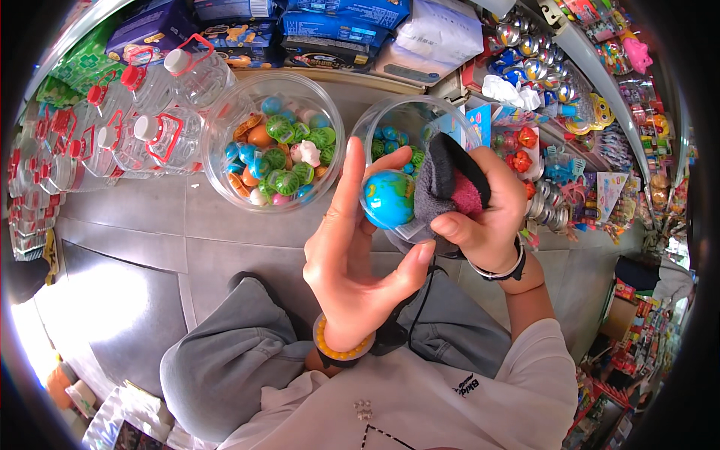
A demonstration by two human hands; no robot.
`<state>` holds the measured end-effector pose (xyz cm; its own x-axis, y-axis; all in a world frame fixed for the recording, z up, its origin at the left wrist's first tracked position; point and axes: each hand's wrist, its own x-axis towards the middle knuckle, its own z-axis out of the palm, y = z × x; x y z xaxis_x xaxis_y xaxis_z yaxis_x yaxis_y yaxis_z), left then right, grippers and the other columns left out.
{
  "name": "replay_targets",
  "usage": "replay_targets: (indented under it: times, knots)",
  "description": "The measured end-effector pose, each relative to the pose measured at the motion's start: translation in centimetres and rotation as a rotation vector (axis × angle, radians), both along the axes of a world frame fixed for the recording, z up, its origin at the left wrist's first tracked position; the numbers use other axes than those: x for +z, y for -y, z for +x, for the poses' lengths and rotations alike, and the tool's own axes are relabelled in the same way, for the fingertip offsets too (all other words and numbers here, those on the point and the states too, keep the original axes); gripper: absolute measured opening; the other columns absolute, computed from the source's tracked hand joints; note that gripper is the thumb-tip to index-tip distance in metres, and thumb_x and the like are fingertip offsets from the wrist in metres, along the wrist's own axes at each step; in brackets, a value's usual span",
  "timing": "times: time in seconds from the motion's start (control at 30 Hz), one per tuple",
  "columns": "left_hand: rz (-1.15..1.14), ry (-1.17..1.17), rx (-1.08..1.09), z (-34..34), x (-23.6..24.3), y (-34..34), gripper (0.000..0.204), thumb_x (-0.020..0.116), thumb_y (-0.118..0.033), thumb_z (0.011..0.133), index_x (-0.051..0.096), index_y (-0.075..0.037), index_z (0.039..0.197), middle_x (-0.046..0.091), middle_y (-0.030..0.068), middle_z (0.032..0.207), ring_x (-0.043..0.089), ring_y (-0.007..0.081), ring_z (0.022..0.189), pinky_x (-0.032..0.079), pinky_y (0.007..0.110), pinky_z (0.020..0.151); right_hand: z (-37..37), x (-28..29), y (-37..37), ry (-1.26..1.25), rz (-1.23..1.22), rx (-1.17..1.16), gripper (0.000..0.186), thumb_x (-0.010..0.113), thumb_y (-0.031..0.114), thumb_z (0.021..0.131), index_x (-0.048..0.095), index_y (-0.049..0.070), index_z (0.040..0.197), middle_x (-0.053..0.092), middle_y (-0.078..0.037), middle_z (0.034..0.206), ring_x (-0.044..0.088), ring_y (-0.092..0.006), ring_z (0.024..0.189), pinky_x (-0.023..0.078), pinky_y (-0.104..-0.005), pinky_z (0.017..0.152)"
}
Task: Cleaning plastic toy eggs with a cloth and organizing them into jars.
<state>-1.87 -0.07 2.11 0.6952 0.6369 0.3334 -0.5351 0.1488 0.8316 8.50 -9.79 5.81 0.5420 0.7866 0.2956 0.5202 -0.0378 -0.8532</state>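
So I've got the little globe ball (388,199) pinched in my left hand (358,262), thumb underneath and fingers up the side, held right out in front of me over my knees. My right hand (487,217) is closed around a dark grey cloth (448,180) with a pinkish patch, pressed against the ball's right side.

My take on doing this bit well: keep the left-hand grip light and at the edges so most of the ball stays exposed, and roll it a bit at a time so the cloth gets all the way round. The ball looks glossy and slippery, so I wouldn't squeeze hard or it could pop out.

There's no real surface here; everything sits on the grey tiled floor (142,240). In front of me is a clear jar (225,112) full of mixed colourful balls, and next to it a second clear jar (420,112) with a few green and blue ones, partly hidden behind my hands. To the left are big water bottles (161,127) with red handles, boxes at the back, and toy shelves (600,82) down the right.
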Motion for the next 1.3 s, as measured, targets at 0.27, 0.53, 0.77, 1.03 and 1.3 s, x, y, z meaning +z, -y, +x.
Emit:
replay_targets:
  times: [0.27,0.53,0.77,1.03,1.3]
  knots:
    - [-0.087,-0.068,0.028,0.0,0.1,0.1,0.071,0.066,0.003,0.068,0.028,0.011,0.128,0.047,0.0272,0.116,0.053,0.0222,0.100,0.046,0.030,0.080,-0.5,-0.4,-0.9,-0.164,0.258,-0.007,0.046,0.069,0.012,0.073,0.049,-0.003,0.111,0.060,-0.010,0.099,0.059,-0.0162,0.091,0.045,-0.0267,0.077]
    - [-0.317,-0.098,-0.220,-0.7,0.6,-0.3,0.062,0.061,0.007,0.073,0.031,0.009,0.128,0.050,0.0137,0.109,0.052,0.0162,0.094,0.048,0.026,0.072,1.7,-0.6,-0.1,-0.324,0.009,0.306,0.051,0.072,0.017,0.070,0.050,0.000,0.112,0.059,-0.009,0.106,0.057,-0.0168,0.097,0.043,-0.0276,0.085]
    - [-0.335,-0.126,-0.217,-0.6,0.5,0.0,0.062,0.058,0.008,0.073,0.030,0.009,0.128,0.050,0.0131,0.109,0.051,0.0162,0.096,0.047,0.026,0.074,2.2,-1.0,-0.1,-0.454,0.010,0.331,0.051,0.073,0.016,0.070,0.050,-0.002,0.112,0.057,-0.009,0.106,0.055,-0.0154,0.099,0.041,-0.0273,0.087]
    - [-0.332,-0.155,-0.184,-0.6,0.4,0.2,0.061,0.059,0.007,0.073,0.031,0.009,0.128,0.051,0.0127,0.109,0.052,0.0164,0.098,0.046,0.027,0.077,2.1,-0.8,-0.1,-0.477,-0.017,0.319,0.049,0.073,0.015,0.070,0.051,-0.002,0.110,0.058,-0.009,0.104,0.056,-0.0149,0.096,0.042,-0.0258,0.084]
    - [-0.350,-0.135,-0.187,-0.7,0.6,0.2,0.065,0.064,0.005,0.072,0.031,0.008,0.128,0.051,0.0135,0.110,0.052,0.0167,0.097,0.047,0.027,0.076,1.8,-0.7,0.0,-0.491,-0.010,0.316,0.048,0.072,0.013,0.070,0.051,-0.001,0.110,0.058,-0.009,0.106,0.056,-0.0160,0.098,0.042,-0.0271,0.085]
